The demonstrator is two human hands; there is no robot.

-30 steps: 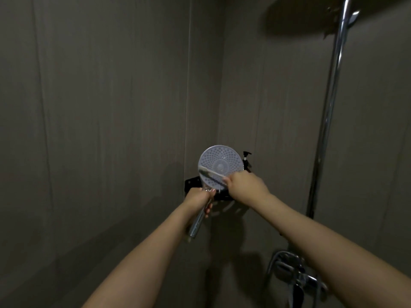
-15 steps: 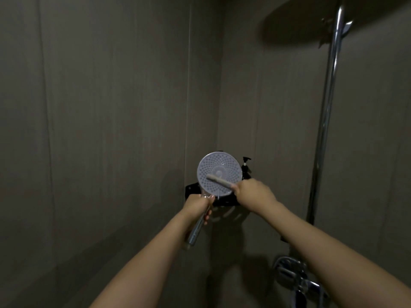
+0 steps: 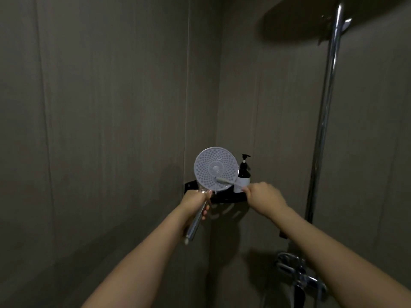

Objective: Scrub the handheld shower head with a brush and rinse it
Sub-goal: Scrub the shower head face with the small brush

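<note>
Head view, looking into the corner of a dim, grey-panelled shower stall. The left hand [image 3: 195,202] is wrapped round the chrome handle of the round, pale-faced handheld shower head [image 3: 214,172], holding it upright in front of the corner with its nozzle face turned toward the camera. The right hand [image 3: 263,196] pinches the end of a thin, pale, toothbrush-like brush [image 3: 229,182], whose bristle end lies against the lower part of the nozzle face, just below its centre.

Behind the head, a black corner shelf [image 3: 224,198] carries a dark pump bottle with a pale label [image 3: 244,174]. A chrome riser pipe [image 3: 327,112] runs up the right wall, with a chrome mixer tap [image 3: 298,276] low down beside it.

The step in hand looks like the scrubbing itself, partway through; no water is running, so the rinse appears not yet begun. The next move likely calls for carrying the bristles over the rest of the nozzle rings while the left hand keeps the face steady, then reaching for the tap.

Compared with half a second ago, the right hand has drawn back to the right and slightly lower, so the brush now reaches across the lower right edge of the face and the pump bottle shows more fully.
</note>
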